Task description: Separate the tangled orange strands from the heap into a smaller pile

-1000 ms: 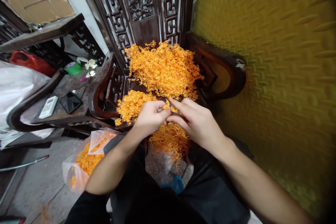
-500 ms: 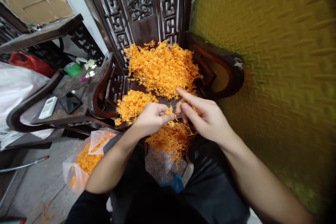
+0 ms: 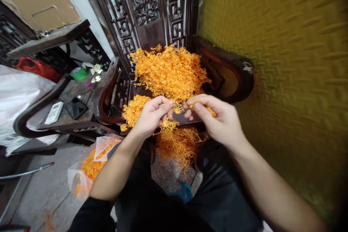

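Note:
My left hand (image 3: pixel 154 115) is closed, thumb against fingers, on small orange flower pieces (image 3: pixel 169 124) that hang below its fingertips. Facing it, my right hand (image 3: pixel 213 116) is curled with more orange pieces tucked in its fingers and palm. A spidery orange flower piece (image 3: pixel 178 109) shows in the narrow gap between the fingertips; which hand grips it is hard to tell. Behind the hands a large heap of orange flower pieces (image 3: pixel 171 72) covers the seat of a dark carved wooden chair (image 3: pixel 150 32). Left of it lies a smaller orange heap (image 3: pixel 136 108), partly behind my left hand.
Stringy orange strands (image 3: pixel 176 148) hang below the seat edge, between my knees. On the floor at left stands a clear plastic bag (image 3: pixel 76 181) of orange pieces. A side table (image 3: pixel 81 92) bears a white device (image 3: pixel 54 112) and a black object (image 3: pixel 75 108). A yellow textured wall (image 3: pixel 285 61) rises at right.
My right index finger, stretched out before, has curled in. My hands have risen slightly and drawn level, and more orange pieces show below my left fingers. The view has shifted slightly.

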Available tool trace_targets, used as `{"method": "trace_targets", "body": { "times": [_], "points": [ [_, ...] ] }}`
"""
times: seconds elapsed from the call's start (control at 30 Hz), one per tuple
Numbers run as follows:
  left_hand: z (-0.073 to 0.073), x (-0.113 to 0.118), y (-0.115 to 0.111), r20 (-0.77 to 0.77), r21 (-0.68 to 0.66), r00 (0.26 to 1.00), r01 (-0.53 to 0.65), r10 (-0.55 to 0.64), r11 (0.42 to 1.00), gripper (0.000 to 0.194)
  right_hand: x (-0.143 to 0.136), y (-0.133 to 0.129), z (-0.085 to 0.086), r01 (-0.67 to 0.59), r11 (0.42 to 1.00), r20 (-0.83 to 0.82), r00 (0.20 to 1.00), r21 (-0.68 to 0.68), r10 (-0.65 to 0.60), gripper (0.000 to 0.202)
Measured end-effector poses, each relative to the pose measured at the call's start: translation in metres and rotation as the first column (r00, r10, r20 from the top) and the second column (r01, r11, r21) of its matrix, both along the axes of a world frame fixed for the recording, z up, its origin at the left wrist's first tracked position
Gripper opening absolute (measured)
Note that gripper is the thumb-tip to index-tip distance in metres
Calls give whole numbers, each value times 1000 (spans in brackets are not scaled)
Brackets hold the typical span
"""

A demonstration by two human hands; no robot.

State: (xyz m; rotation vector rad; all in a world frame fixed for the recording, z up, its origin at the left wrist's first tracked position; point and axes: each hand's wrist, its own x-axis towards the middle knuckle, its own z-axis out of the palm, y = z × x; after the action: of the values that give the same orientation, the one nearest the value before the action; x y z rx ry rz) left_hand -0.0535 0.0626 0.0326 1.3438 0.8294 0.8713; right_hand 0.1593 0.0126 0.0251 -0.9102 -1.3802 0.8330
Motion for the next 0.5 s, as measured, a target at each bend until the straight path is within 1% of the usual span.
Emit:
{"method": "trace_targets", "body": {
  "times": [0.07, 0.1, 0.17, 0.23, 0.33, 0.4, 0.5],
  "points": [
    [-1, 1, -2, 40, 24, 999, 10, -11, 1000, 36, -13, -1, -7, -76, 984, -16, 997, -161, 75, 31],
    [-2, 1, -3, 39, 30, 999, 19, -20, 999, 37, -18, 0, -10, -87, 971, -29, 996, -222, 82, 38],
    [-3, 3, -6, 10, 55, 999, 30, -30, 998, 41, -23, 1, -10, -112, 953, -17, 994, -281, 111, 45],
    [-4, 6, -8, -25, 119, 1000, 17, -15, 993, 43, -24, 1, -5, -116, 958, 51, 990, -261, 133, 42],
    [-1, 9, -11, -77, 244, 996, -31, 52, 969, 42, -25, 0, 4, -68, 977, 122, 988, -203, 94, 40],
    [1, 9, -13, -111, 293, 988, -70, 107, 954, 38, -26, -1, 7, -61, 973, 132, 987, -223, 92, 42],
    [2, 9, -16, -135, 334, 977, -113, 167, 936, 31, -29, -1, 6, -52, 972, 172, 981, -229, 93, 44]
  ]
}}
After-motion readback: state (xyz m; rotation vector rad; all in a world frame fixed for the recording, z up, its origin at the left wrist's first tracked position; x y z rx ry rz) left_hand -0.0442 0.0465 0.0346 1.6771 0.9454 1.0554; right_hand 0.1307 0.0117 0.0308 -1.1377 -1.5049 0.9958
